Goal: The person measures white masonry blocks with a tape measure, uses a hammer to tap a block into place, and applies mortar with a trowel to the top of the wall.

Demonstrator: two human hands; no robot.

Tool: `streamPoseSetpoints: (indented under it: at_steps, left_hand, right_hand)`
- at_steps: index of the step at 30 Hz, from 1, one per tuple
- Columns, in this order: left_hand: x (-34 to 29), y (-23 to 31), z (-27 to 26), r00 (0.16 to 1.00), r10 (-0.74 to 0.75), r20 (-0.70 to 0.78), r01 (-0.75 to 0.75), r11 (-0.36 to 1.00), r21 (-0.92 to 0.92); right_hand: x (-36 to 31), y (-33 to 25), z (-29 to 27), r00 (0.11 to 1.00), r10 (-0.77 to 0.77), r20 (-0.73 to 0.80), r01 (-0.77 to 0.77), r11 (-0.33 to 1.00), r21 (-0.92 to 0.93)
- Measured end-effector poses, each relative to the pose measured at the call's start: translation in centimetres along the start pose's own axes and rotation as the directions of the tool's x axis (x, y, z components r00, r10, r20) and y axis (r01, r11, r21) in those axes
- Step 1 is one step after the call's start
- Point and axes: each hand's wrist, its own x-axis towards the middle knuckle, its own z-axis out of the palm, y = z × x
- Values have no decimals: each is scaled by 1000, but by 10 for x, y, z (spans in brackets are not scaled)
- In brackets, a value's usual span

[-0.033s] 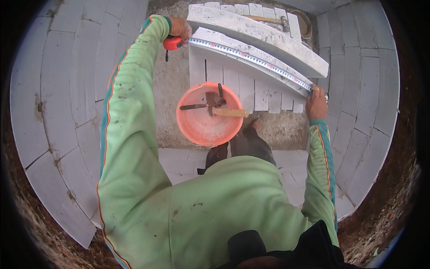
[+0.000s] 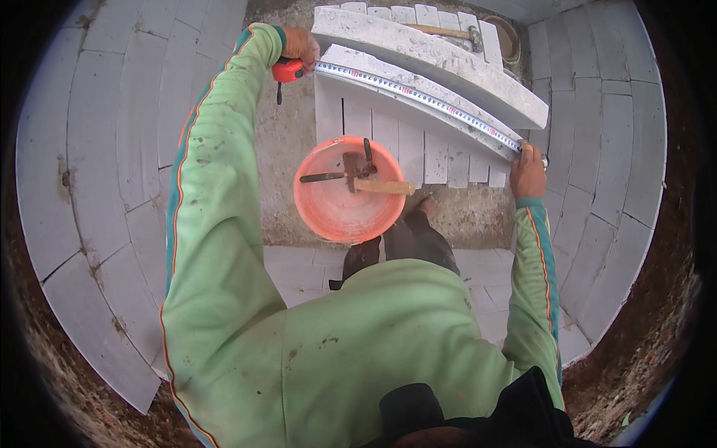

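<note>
My left hand (image 2: 300, 46) grips the red case of a tape measure (image 2: 287, 71) at the upper left end of a pale grey block (image 2: 373, 66). The white tape blade (image 2: 429, 99) is drawn out along that block, slanting down to the right. At the block's far right end, my right hand (image 2: 529, 175) pinches the blade's end against the corner. Just behind lies a second long block (image 2: 426, 56) with a rough, chipped edge. Both blocks rest across a row of upright pale blocks (image 2: 411, 149).
An orange bucket (image 2: 321, 213) stands before me, holding a wooden-handled hammer (image 2: 385, 187) and black-handled tools (image 2: 323, 178). Another hammer (image 2: 441, 31) lies behind the blocks, near a round container (image 2: 510, 45). Block walls rise on the left (image 2: 112, 149) and right (image 2: 620, 142).
</note>
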Motion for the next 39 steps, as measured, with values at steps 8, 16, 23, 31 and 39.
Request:
streamPoseSetpoints:
  at_steps: [8, 16, 23, 31, 39]
  left_hand:
    - [18, -17, -8, 991, 125, 56, -123, 992, -31]
    - [27, -11, -2, 999, 33, -22, -30, 991, 133]
    - [8, 1, -2, 1000, -25, 18, 24, 995, 96]
    - [18, -1, -5, 999, -2, 44, -3, 993, 120]
    - [9, -12, -1, 995, 87, 43, -91, 990, 107]
  right_hand:
    - [-8, 9, 7, 996, 85, 12, -85, 996, 28]
    - [-18, 0, 14, 997, 77, -21, -78, 997, -11]
    - [-18, -12, 13, 973, 210, -92, -204, 976, 73]
    - [-15, -6, 17, 972, 211, -107, -213, 977, -5]
    - [-16, -10, 31, 928, 327, -178, -285, 932, 222]
